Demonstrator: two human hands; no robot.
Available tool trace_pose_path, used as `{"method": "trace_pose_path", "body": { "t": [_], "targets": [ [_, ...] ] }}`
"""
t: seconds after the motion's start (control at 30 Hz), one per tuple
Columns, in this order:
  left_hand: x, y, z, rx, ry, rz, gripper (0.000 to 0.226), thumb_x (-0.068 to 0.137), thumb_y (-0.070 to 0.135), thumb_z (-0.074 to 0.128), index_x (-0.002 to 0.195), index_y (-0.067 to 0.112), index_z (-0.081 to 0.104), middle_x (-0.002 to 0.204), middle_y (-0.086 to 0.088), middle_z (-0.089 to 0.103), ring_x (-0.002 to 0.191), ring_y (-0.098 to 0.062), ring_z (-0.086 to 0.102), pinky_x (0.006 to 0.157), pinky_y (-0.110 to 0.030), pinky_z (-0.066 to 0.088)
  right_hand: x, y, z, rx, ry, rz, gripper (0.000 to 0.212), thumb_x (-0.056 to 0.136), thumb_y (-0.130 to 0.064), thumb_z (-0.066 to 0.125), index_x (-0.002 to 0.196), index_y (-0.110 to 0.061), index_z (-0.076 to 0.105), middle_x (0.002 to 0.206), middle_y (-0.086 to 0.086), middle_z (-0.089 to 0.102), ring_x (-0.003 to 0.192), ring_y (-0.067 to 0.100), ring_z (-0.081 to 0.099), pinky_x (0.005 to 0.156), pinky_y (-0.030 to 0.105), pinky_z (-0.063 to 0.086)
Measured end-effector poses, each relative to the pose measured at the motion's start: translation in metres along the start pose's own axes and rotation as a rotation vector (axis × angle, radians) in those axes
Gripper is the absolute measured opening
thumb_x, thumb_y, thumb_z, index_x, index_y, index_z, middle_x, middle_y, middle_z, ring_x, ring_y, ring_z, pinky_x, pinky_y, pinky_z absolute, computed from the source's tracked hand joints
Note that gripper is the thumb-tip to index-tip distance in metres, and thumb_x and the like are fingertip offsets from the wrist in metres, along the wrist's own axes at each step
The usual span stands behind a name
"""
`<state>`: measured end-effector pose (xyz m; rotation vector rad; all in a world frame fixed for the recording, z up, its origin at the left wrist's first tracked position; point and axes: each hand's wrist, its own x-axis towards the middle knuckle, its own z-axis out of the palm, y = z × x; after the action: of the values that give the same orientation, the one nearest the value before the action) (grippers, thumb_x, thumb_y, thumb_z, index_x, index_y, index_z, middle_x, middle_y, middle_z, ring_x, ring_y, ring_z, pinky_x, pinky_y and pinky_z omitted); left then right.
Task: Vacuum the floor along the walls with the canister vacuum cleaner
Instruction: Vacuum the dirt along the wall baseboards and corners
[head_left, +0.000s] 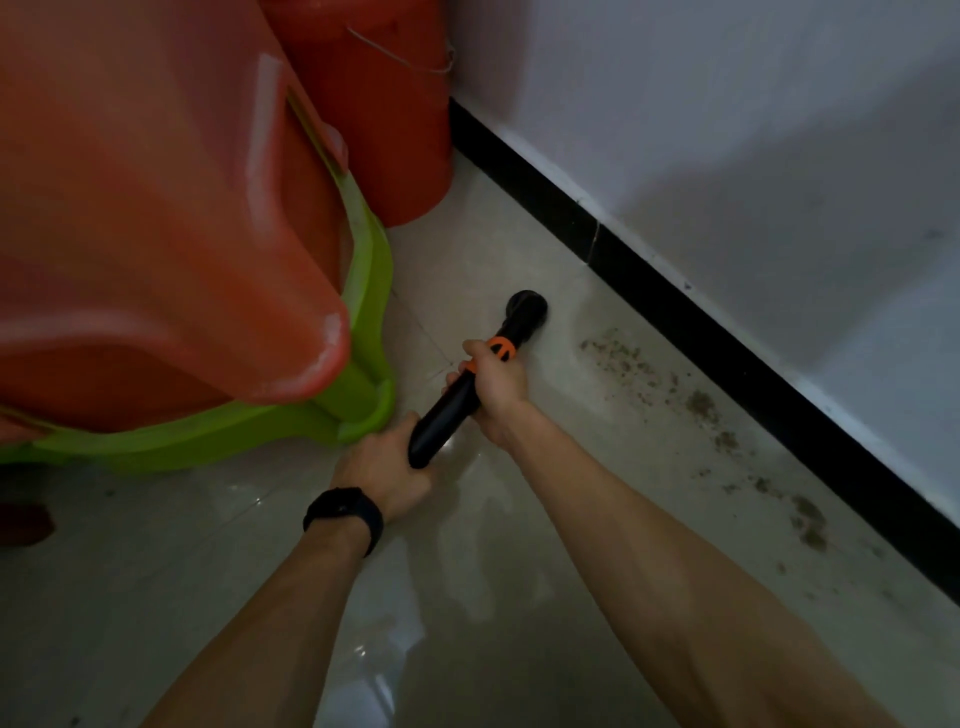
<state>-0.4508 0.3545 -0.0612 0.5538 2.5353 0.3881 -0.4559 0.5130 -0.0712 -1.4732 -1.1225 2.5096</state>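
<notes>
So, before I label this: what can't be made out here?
Head view, canister and hose: out of frame; the wand vanishes into the left hand.
Head view, nozzle opening: faces the floor, hidden by its own body.
Head view, orange tub: cut off by top and left edges.

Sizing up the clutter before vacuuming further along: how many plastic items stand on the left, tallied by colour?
Orange-red: 2, the big piece and the bucket behind it
Green: 1, the green piece showing below the big one
Total: 3
Not counted: a dark red shape at the left edge, too cut off to identify.
</notes>
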Motion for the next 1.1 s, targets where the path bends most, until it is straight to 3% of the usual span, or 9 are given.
{"method": "trace_pose_path", "body": {
  "t": [0.2, 0.37, 1.1],
  "targets": [
    [-0.034, -0.028, 0.001, 0.216, -0.045, 0.077, 0.027, 0.086, 0.036, 0.059, 0.103, 0.028, 0.041, 0.094, -0.001, 0.065, 0.084, -0.03, 0.064, 0.064, -0.033, 0.044, -0.03, 0.046, -0.007, 0.187, 0.025, 0.045, 0.011, 0.097, -0.01, 0.062, 0.096, -0.01, 0.05, 0.067, 0.004, 0.049, 0.049, 0.018, 0.054, 0.053, 0.033, 0.054],
    [-0.056, -0.022, 0.02, 0.275, -0.096, 0.193, 0.033, 0.086, 0.04, 0.056, 0.108, 0.024, 0.038, 0.102, -0.001, 0.065, 0.086, -0.031, 0.065, 0.063, -0.033, 0.044, -0.05, 0.059, -0.031, 0.269, 0.143, 0.022, 0.014, 0.096, -0.007, 0.061, 0.088, -0.011, 0.049, 0.06, 0.001, 0.046, 0.044, 0.016, 0.047, 0.048, 0.028, 0.049],
    [-0.021, 0.047, 0.031, 0.348, -0.12, 0.274, 0.033, 0.087, 0.034, 0.056, 0.108, 0.022, 0.034, 0.102, -0.002, 0.064, 0.085, -0.03, 0.063, 0.063, -0.033, 0.041, -0.031, 0.012, -0.074, 0.388, 0.238, -0.041, 0.015, 0.089, -0.008, 0.063, 0.083, -0.011, 0.049, 0.055, 0.0, 0.046, 0.04, 0.016, 0.044, 0.045, 0.027, 0.043]
  ]
}}
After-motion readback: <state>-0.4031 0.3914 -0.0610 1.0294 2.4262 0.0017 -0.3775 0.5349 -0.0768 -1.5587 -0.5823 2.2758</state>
